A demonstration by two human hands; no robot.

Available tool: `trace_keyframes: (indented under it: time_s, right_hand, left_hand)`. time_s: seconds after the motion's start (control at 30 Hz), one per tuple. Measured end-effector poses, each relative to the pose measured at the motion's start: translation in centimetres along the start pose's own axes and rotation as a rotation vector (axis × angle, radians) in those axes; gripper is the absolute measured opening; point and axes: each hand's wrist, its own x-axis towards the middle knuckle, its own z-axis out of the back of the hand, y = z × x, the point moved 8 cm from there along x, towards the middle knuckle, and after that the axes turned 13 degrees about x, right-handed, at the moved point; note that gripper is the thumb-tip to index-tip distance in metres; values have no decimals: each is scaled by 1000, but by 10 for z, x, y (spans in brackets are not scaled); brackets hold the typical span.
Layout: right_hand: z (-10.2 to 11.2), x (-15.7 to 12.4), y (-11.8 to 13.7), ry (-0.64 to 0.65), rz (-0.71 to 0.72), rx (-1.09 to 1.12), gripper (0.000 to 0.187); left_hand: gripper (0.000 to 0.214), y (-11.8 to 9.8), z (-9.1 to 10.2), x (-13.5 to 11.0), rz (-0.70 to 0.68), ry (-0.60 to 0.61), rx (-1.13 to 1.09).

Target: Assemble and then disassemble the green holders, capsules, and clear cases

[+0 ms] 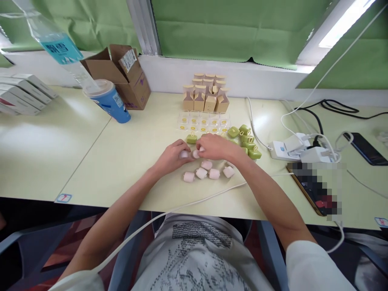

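My left hand is closed on a small pale pink piece at the middle of the cream table. My right hand meets it from the right, fingers pinched on a second pink piece. Several more pink pieces lie in a loose row just in front of my hands. A pile of small green pieces sits to the right of my right hand, and one green piece lies just behind my left hand. Clear plastic trays with yellow dots lie behind them.
Small tan boxes stand stacked at the back centre. An open cardboard box, a blue cup and a water bottle stand at the back left. A white power strip with chargers, cables and two phones lie at the right.
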Motion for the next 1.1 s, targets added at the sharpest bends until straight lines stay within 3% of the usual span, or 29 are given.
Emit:
trace_keyframes:
  time_s: [0.23, 0.37, 0.6, 0.8, 1.1]
  right_hand:
    - [2, -4, -7, 21, -79, -69, 31]
    - [-1, -3, -12, 59, -85, -77, 29]
    - [-5, 10, -6, 17, 66, 143, 26]
    - [-1, 9, -12, -38, -37, 131, 32]
    - [-3, 7, -10, 2, 21, 45, 28]
  left_hand:
    - [46, 10, 18, -9, 3, -42, -29]
    - [43, 3, 15, -7, -48, -33, 25]
    - [46, -1, 8, -6, -120, -35, 112]
    - [65, -12, 3, 0, -94, -31, 135]
    - [41, -15, 4, 0, -95, -96, 181]
